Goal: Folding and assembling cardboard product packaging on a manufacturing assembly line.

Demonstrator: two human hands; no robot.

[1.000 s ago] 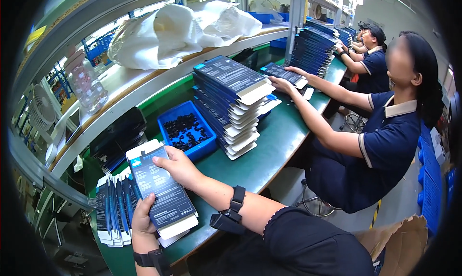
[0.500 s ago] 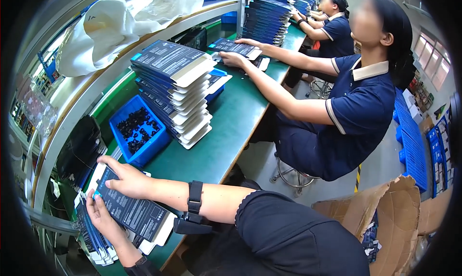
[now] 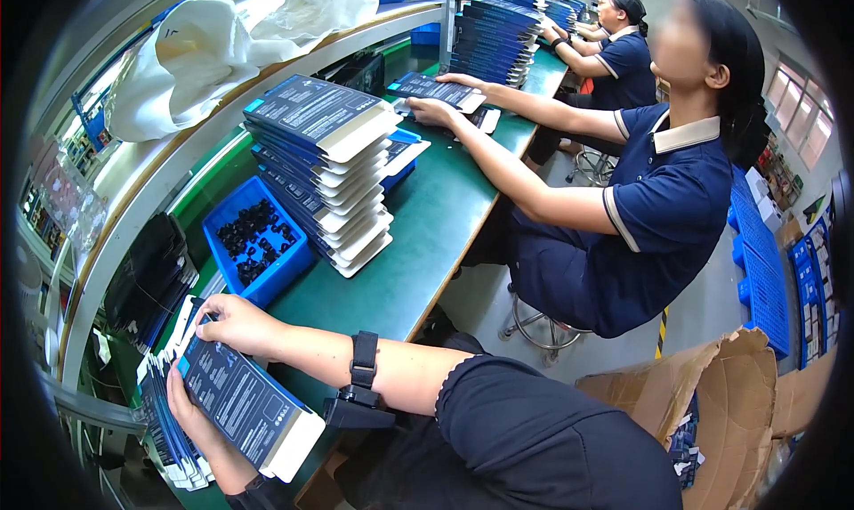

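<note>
- A slim, dark-blue printed cardboard carton with white end flaps (image 3: 240, 394) lies tilted in front of the person, above the near edge of a glossy green worktop (image 3: 382, 274).
- The left hand (image 3: 189, 408) holds the carton along its left long side; a loose hold there could let it slide off the near edge, where its lower flap points.
- The right hand (image 3: 236, 325) has its thumb and fingers drawn close together at the carton's far end; whether they pinch anything is too small to tell. Pressing hard there could crease the thin card or bend a flap.
- Beside the left hand, a fanned row of similar dark cartons with white edges (image 3: 165, 434) leans on the worktop; a bump from the left wrist could spread it.
- Just beyond the right hand sits a blue rectangular plastic bin (image 3: 291, 265) of small black parts (image 3: 253, 234); a careless reach could tip it and scatter them.
- Past the bin, a tall, staggered stack of dark-blue cartons (image 3: 320, 132) has uneven edges; a knock could send its upper layers sliding, perhaps into the bin.
</note>
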